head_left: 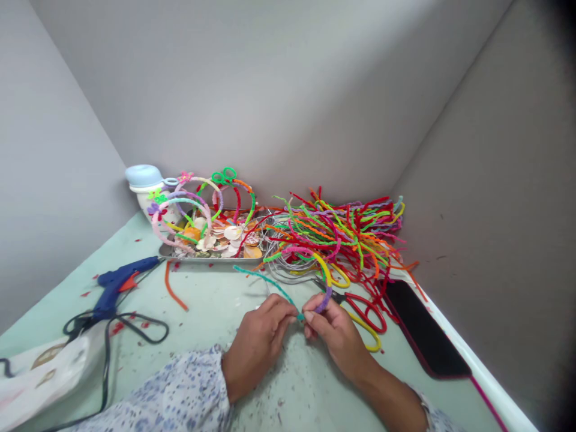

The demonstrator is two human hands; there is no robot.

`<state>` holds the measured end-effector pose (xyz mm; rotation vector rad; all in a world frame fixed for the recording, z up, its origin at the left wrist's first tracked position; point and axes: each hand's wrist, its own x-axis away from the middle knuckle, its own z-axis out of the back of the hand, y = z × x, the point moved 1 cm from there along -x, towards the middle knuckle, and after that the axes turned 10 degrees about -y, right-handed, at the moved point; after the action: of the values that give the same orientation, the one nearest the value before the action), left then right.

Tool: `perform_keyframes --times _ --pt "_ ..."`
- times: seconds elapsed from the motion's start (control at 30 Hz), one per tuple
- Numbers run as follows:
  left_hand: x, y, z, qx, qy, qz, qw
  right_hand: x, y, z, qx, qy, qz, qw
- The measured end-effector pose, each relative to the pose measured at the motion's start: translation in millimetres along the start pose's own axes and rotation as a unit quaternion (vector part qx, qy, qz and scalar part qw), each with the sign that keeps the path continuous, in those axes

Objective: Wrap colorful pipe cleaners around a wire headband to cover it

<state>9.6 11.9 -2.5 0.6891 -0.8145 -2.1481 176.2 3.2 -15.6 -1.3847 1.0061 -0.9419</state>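
My left hand [266, 336] is closed, its fingertips pinching a teal pipe cleaner [269, 281] whose loose length rises up and to the left. My right hand [332, 331] grips a curved headband [324, 275] wrapped in bands of purple, yellow, pink and green. Its purple end lies in my right fingers, close to where the teal strand meets them. Both hands almost touch, low over the table. Just past my right hand lie red-handled scissors [371, 312] and a yellow-handled pair [372, 341], partly covered.
A metal tray [216, 260] holds seashells, with several wrapped headbands [249, 198] on it. A heap of pipe cleaners [355, 234] spreads to its right. A blue glue gun [112, 288] with its cord lies left; a phone [425, 327] lies right. A white bottle [150, 201] stands behind.
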Motion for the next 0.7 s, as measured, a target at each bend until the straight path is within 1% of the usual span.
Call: perform_keyframes --times 0.27,0.43,0.53,0.7 --pt "0.2 0.3 -0.7 -0.019 -0.022 0.025 0.999 0.6 3.3 0.5 0.009 -0.01 0.009 1.0" --pt "0.1 -0.2 -1.1 0.004 -0.002 0.016 1.0 -0.6 0.8 0.0 0.004 0.004 0.001 1.0" --pt "0.5 0.5 -1.3 0.007 0.0 0.012 1.0 -0.6 -0.2 -0.3 0.005 0.005 -0.001 1.0" --pt "1.3 1.2 -1.4 -0.016 -0.022 0.026 0.999 0.4 1.4 -0.1 0.009 -0.008 0.003 1.0"
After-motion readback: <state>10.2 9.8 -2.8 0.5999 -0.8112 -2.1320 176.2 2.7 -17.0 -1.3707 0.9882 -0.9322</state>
